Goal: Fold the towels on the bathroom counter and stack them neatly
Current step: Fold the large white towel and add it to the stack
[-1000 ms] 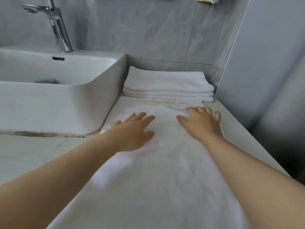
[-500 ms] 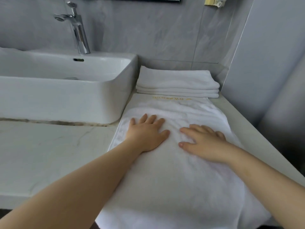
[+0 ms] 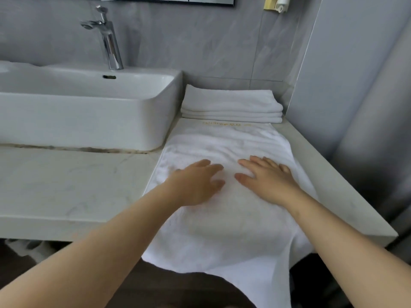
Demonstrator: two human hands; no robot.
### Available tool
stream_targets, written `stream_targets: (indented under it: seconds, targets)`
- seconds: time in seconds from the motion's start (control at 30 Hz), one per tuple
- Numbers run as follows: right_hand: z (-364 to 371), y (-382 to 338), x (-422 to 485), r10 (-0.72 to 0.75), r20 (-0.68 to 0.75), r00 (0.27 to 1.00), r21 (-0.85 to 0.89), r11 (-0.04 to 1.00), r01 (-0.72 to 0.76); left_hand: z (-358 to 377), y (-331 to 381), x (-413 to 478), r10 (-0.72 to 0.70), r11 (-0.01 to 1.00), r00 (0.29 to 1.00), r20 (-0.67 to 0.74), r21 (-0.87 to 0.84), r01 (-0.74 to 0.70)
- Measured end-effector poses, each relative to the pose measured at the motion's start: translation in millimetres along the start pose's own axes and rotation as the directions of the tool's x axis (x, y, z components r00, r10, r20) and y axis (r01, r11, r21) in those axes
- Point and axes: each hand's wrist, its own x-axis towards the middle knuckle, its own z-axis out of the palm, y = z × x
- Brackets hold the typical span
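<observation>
The scene is lit evenly by soft, diffuse light; its source cannot be told. Shadows are kept faint. Detail on the white towel (image 3: pixel 224 218) is washed out by overexposure. Highlights are reflected off the chrome faucet (image 3: pixel 110 41). Straight lines are bowed near the edges, and slight softness is seen throughout.

Both forearms were bare from the lower frame edge to the wrist, no sleeve reaching into view; the left hand (image 3: pixel 195 183) wore no glove, ring or watch; the right hand (image 3: pixel 266 178) was likewise unadorned; its fingernails were short and unpainted; the left hand's edges were slightly blurred.
</observation>
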Motion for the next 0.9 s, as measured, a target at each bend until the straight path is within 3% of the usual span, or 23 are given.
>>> stream_targets:
  seconds: [0.1, 0.17, 0.33, 0.5, 0.73, 0.9]
  targets:
    - [-3, -1, -11, -0.033, -0.185, 0.982, 0.186, 0.98, 0.068, 16, 2, -17, 0.005, 0.996, 1.0, 0.013, 0.094, -0.006]
    - [-6, 0, -26, -0.043, -0.216, 0.975, 0.294, 0.95, 0.107, 23, 1, -19, 0.004, 0.995, 1.0, -0.031, 0.105, -0.001]
    - [-12, 20, -68, -0.147, -0.151, 0.978, 0.121, 0.979, 0.166, 27, 0, -16, 0.008, 0.993, 0.999, -0.045, 0.119, -0.002]
    - [-16, 43, -103, -0.08, -0.269, 0.96, -0.02, 0.997, 0.077, 26, -2, -16, 0.006, 0.993, 0.999, -0.041, 0.119, -0.001]
    - [-32, 51, -115, 0.13, -0.305, 0.944, -0.038, 0.988, -0.148, 26, -1, -15, -0.014, 0.996, 0.998, -0.058, 0.089, 0.019]
    - [-28, 51, -121, 0.07, -0.149, 0.986, 0.031, 0.997, -0.066, 27, -1, -14, -0.015, 0.995, 0.998, -0.06, 0.098, 0.021]
